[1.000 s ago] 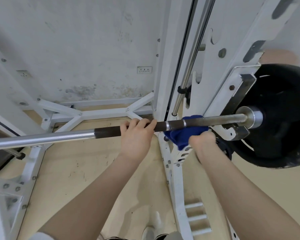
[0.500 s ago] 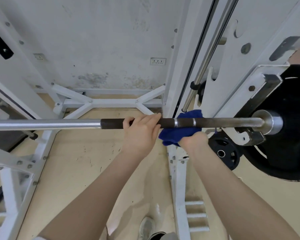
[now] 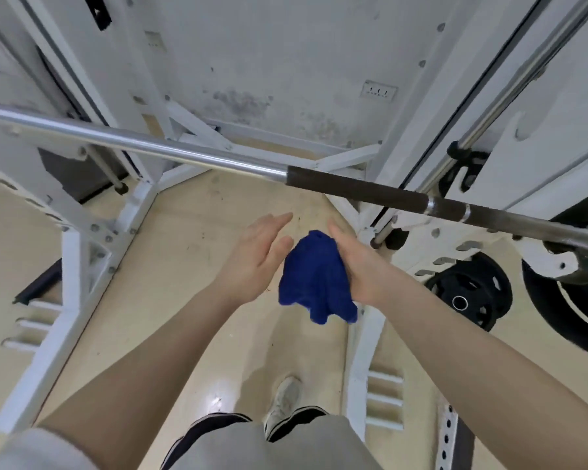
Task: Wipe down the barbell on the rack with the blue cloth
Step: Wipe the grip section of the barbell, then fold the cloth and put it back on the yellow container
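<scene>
Below the barbell (image 3: 197,156), at the middle of my view, both hands hang clear of the steel. My right hand (image 3: 360,266) holds the blue cloth (image 3: 314,283) against its palm, the fabric bunched and drooping toward 6 o'clock; how the fingers lie behind the cloth I cannot tell. My left hand (image 3: 257,256) sits just beside it at 9 o'clock, fingers straight and spread wide, palm turned toward the cloth and not touching it.

From the hands, the barbell runs across at 12 o'clock, slanting from the upper left down to the right edge. Its left stretch is bright chrome, then comes a dark knurled section, then two thin silver rings. Its right end rests on a white rack (image 3: 554,262) bracket at 3 o'clock, next to a big black weight plate (image 3: 567,300). A smaller black plate (image 3: 469,293) lies on the floor (image 3: 184,266) just left of it. At 6 o'clock I see one shoe (image 3: 284,398) on the pale floor.
</scene>
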